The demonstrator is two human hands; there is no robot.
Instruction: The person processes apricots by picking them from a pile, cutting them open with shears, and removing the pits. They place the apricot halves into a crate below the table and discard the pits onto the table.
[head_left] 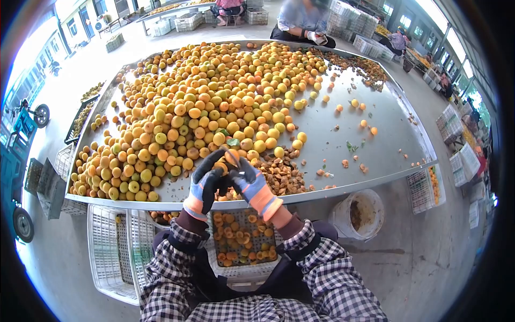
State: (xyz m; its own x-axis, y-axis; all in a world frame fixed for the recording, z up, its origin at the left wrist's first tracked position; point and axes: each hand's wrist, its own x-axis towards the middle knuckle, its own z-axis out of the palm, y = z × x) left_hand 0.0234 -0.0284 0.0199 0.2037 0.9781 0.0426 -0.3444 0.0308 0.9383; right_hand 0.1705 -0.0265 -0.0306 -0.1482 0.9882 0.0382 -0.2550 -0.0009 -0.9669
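Note:
Both my hands wear gloves with dark fingers and blue and orange cuffs, and they meet over the near edge of the metal table (375, 145). My left hand (205, 180) is closed on an apricot (232, 156) at its fingertips. Pressed to the same apricot from the other side, my right hand (248, 180) has its fingers bent in; whether it also holds a small tool I cannot tell. A large heap of whole apricots (214, 102) lies beyond my hands. Brown apricot pits (284, 174) are piled just right of them.
Below the table edge, a crate (217, 255) holds opened apricot pieces. A white crate (104, 252) stands to its left, a white bucket (365, 214) to its right. Across the table sits another person (300, 24) wearing gloves. More pits (365, 70) lie at the far right corner.

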